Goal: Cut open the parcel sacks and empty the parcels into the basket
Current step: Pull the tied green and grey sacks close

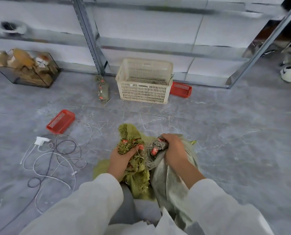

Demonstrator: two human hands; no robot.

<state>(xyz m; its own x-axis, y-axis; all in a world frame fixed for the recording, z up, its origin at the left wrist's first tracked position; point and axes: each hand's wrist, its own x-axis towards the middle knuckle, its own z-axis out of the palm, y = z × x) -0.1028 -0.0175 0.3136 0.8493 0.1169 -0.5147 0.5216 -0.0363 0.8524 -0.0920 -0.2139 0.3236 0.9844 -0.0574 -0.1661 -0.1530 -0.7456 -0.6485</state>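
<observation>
Two woven sacks lie bunched on the floor in front of me. My left hand (121,160) grips the frayed neck of the green sack (138,173), which carries small red tags. My right hand (172,150) grips the gathered neck of the grey sack (168,182), also with red tags beside the fingers. The white plastic basket (144,80) stands about a metre ahead by the shelf rack. Nothing shows inside it except dark bits at the bottom. No cutting tool is visible in either hand.
A rolled sack (102,89) lies left of the basket. Two red trays sit on the floor, one (61,121) at left, one (181,89) behind the basket's right. Cables and a white charger (40,141) sprawl at left. A glass box of parcels (27,68) stands far left.
</observation>
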